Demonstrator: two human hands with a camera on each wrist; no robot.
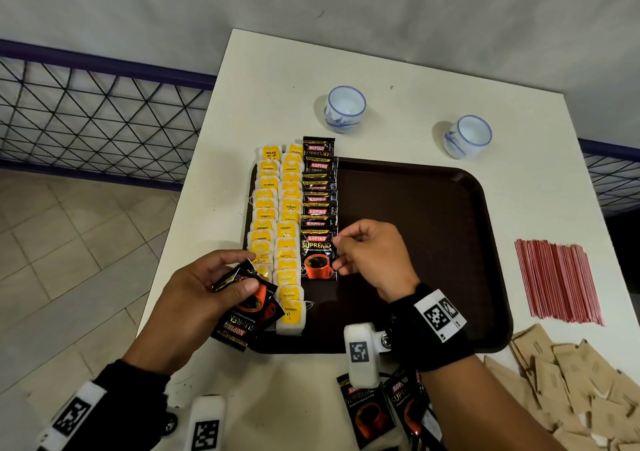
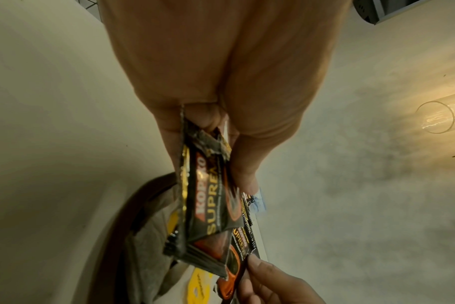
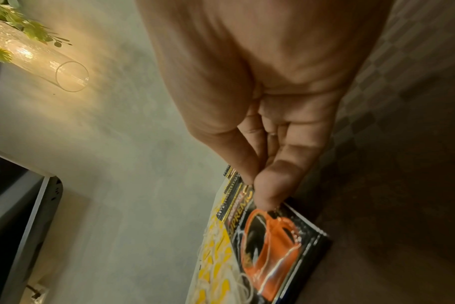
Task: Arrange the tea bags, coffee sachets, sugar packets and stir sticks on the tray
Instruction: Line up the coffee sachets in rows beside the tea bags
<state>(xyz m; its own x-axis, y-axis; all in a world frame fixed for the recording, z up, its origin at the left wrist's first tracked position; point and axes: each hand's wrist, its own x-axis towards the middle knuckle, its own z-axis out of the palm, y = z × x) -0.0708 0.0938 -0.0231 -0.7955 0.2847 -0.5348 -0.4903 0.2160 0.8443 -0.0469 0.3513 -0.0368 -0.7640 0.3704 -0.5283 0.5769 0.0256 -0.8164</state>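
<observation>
A dark brown tray (image 1: 415, 225) lies on the white table. Two columns of yellow tea bags (image 1: 277, 229) fill its left side, also seen in the right wrist view (image 3: 216, 267). Beside them runs a column of overlapping black coffee sachets (image 1: 318, 187). My right hand (image 1: 338, 254) pinches the right edge of the nearest sachet (image 1: 318, 258) in that column; thumb and forefinger (image 3: 257, 185) meet on this sachet (image 3: 273, 246). My left hand (image 1: 242, 270) holds a few more coffee sachets (image 1: 249, 312) over the tray's front left corner, gripped between thumb and fingers (image 2: 208, 127) as a small fan (image 2: 210, 205).
Two blue-and-white cups (image 1: 344, 108) (image 1: 467, 135) stand behind the tray. Red stir sticks (image 1: 557, 281) lie in a bundle to its right, with a heap of brown sugar packets (image 1: 571, 381) in front of them. Loose coffee sachets (image 1: 367, 412) sit at the table's front edge.
</observation>
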